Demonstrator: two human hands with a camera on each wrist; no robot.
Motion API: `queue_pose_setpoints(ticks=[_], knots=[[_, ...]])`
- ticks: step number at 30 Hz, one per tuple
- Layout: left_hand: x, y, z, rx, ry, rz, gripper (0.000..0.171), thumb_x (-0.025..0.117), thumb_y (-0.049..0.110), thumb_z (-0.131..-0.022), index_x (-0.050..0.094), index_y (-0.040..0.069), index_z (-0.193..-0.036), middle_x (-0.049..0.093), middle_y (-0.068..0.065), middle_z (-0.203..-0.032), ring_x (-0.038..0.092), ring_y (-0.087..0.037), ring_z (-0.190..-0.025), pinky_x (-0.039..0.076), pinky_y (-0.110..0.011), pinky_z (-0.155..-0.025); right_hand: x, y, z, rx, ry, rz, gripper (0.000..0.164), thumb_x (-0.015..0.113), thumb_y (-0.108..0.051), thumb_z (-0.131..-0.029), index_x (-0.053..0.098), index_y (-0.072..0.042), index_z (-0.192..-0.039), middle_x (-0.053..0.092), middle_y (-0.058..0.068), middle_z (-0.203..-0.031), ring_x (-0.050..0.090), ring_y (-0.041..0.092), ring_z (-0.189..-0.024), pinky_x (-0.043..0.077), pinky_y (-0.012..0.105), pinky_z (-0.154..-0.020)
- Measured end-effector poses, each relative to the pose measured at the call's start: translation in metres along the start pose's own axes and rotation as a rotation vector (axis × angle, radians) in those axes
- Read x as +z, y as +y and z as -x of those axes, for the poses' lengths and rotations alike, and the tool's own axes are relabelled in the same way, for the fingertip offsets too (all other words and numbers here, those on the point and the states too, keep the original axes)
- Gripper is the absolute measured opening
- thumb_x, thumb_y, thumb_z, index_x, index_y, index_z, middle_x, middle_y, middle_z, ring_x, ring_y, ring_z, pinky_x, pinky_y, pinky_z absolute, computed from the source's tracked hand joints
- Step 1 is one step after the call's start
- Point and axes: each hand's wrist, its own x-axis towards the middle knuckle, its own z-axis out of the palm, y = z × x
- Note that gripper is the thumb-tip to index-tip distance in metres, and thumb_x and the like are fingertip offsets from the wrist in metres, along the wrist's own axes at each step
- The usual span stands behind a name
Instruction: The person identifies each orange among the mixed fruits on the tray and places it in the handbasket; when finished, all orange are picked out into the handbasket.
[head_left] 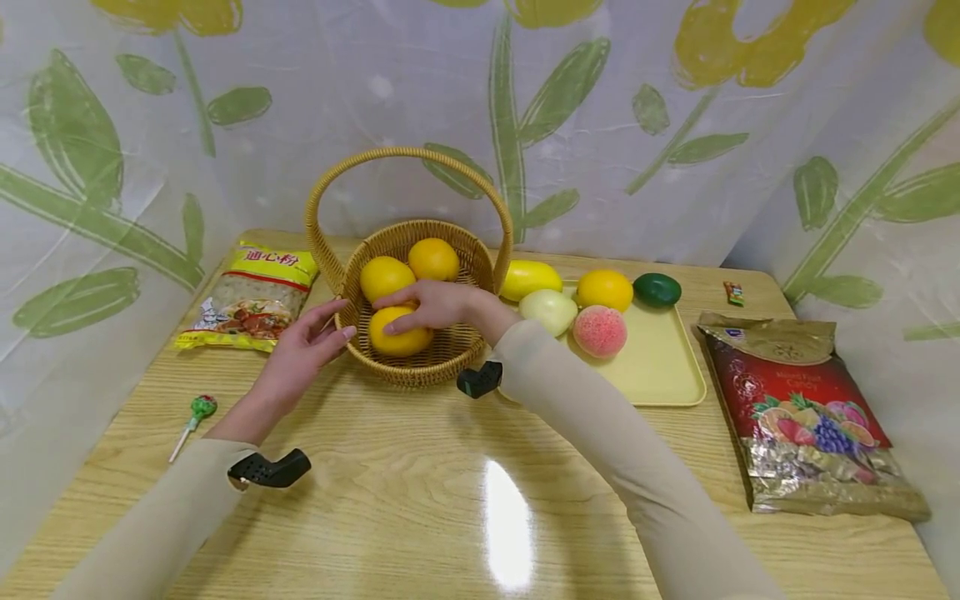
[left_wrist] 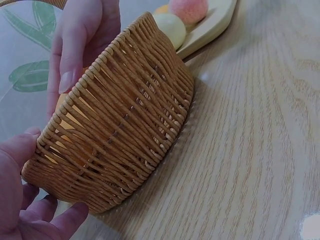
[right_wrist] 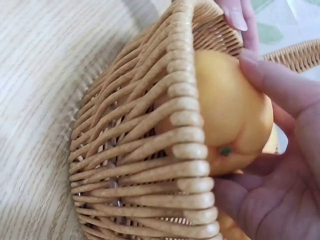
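Observation:
A round wicker basket [head_left: 420,375] with a tall hoop handle stands at the back of the table. Inside it are three oranges, two [head_left: 386,279] [head_left: 433,259] behind and a front one [right_wrist: 227,110]. My right hand [head_left: 438,304] reaches over the rim and grips the front orange, thumb on one side and fingers on the other. At the basket's left side, my left hand [head_left: 311,342] holds the rim and outer wall with thumb and fingers. The underside of the front orange is hidden by the wicker wall.
Right of the basket, a yellow tray [head_left: 660,367] bears a yellow fruit [head_left: 532,279], a pale round one [head_left: 549,312], a peach [head_left: 600,332], another orange [head_left: 604,290] and a dark green fruit [head_left: 657,290]. Around lie a pasta bag [head_left: 255,296], lollipop [head_left: 202,407], candy bag [head_left: 813,417] and small candy [head_left: 733,293].

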Motion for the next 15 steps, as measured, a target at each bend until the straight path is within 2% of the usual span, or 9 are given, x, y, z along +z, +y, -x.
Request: queue_pose_setpoints(ticks=[5,11,15], knots=[[0.001,0.0013,0.0005,0.001,0.003,-0.004,0.071,0.059,0.039,-0.098,0.029,0.008,-0.154,0.02,-0.009,-0.161,0.025,-0.029,-0.145,0.041,-0.036,-0.106,-0.0011,-0.0011,0.0004,-0.019,-0.07,0.002,0.061,0.063,-0.044,-0.094,0.043,-0.03,-0.149,0.04,0.001,-0.152,0.036,0.015,-0.136,0.026,0.036,-0.115],[0.0022,0.0012,0.0001,0.01,0.004,0.002,0.07,0.059,0.038,-0.098,0.03,0.007,-0.153,0.022,-0.011,-0.16,0.026,-0.03,-0.144,0.044,-0.027,-0.103,-0.0075,-0.0039,0.0005,-0.019,-0.127,0.106,0.063,0.065,-0.041,-0.093,0.041,-0.028,-0.15,0.036,-0.001,-0.154,0.031,0.015,-0.139,0.023,0.032,-0.117],[0.0017,0.0009,0.0004,0.011,0.001,0.0,0.07,0.059,0.038,-0.098,0.029,0.007,-0.154,0.02,-0.01,-0.161,0.025,-0.03,-0.145,0.044,-0.026,-0.103,-0.0066,-0.0048,0.0003,-0.078,-0.138,0.155,0.063,0.063,-0.041,-0.095,0.038,-0.027,-0.152,0.036,-0.002,-0.155,0.031,0.014,-0.14,0.023,0.031,-0.117]])
